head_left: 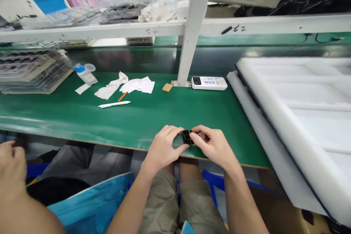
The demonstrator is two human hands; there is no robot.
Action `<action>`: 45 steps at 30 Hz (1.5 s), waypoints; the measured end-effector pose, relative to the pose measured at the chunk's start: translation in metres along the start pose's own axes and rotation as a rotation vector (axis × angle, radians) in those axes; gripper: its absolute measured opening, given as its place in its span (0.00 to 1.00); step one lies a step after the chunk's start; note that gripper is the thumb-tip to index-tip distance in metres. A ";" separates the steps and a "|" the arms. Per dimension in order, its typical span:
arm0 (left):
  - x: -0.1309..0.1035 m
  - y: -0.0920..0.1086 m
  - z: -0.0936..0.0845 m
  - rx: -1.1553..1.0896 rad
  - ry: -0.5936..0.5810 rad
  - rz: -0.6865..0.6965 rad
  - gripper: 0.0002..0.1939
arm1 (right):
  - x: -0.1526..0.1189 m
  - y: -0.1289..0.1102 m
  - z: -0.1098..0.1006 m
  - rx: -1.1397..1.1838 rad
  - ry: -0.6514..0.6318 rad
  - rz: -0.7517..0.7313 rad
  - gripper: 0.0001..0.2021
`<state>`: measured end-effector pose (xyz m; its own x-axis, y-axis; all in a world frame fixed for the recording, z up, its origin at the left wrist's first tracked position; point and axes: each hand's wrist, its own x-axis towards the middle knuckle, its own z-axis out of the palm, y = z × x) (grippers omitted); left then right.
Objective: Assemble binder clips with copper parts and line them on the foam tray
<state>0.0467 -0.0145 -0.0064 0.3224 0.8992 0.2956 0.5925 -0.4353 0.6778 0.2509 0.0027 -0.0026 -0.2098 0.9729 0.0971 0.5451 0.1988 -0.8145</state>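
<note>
A small dark, shiny block (pixel 187 137) with light lines across its face is held between my two hands near the bench's front edge. My left hand (pixel 167 142) grips its left side, thumb below and fingers above. From the right, my right hand (pixel 212 142) pinches the block's other side with thumb and forefinger. A small metallic glint shows by the right fingers, too little of it to name. What kind of part the block is, I cannot make out. Both hands are over the green bench top (pixel 148 124).
Left of centre lie a white pen (pixel 114 104), an orange stick (pixel 122 97), crumpled tissue (pixel 109 88) and paper slips (pixel 138 85). A white device (pixel 209 83) sits by the post (pixel 192 25). White foam trays (pixel 298 117) fill the right. A neighbour's arm (pixel 16 190) is at left.
</note>
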 end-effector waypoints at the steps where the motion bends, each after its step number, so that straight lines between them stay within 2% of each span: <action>1: -0.001 0.000 0.000 -0.004 0.003 -0.009 0.20 | 0.000 0.000 0.001 0.004 0.001 0.006 0.20; 16: 0.000 -0.004 0.000 -0.027 0.038 -0.044 0.23 | 0.008 0.006 0.004 0.173 0.058 -0.027 0.25; 21: 0.000 -0.007 0.001 -0.007 0.058 -0.031 0.23 | 0.008 0.001 0.002 0.210 0.030 -0.011 0.26; 26: -0.006 0.000 0.003 0.098 0.083 -0.019 0.24 | 0.006 -0.003 -0.001 0.179 0.031 -0.055 0.26; 29: -0.007 0.005 0.004 0.130 0.076 -0.014 0.27 | 0.005 -0.001 0.000 0.197 -0.010 -0.071 0.24; 34: -0.008 0.005 0.004 0.125 0.072 0.000 0.24 | 0.002 0.004 0.002 0.270 -0.074 -0.093 0.23; 40: -0.007 0.008 0.001 0.110 0.078 -0.022 0.24 | 0.001 -0.005 0.003 0.112 0.060 -0.066 0.21; 45: -0.007 0.010 0.001 0.146 0.072 -0.016 0.24 | 0.000 -0.011 0.005 -0.054 0.104 -0.041 0.26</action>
<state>0.0516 -0.0250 -0.0021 0.2615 0.9044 0.3371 0.7000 -0.4182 0.5789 0.2406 0.0000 0.0037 -0.1496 0.9701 0.1909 0.5810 0.2425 -0.7770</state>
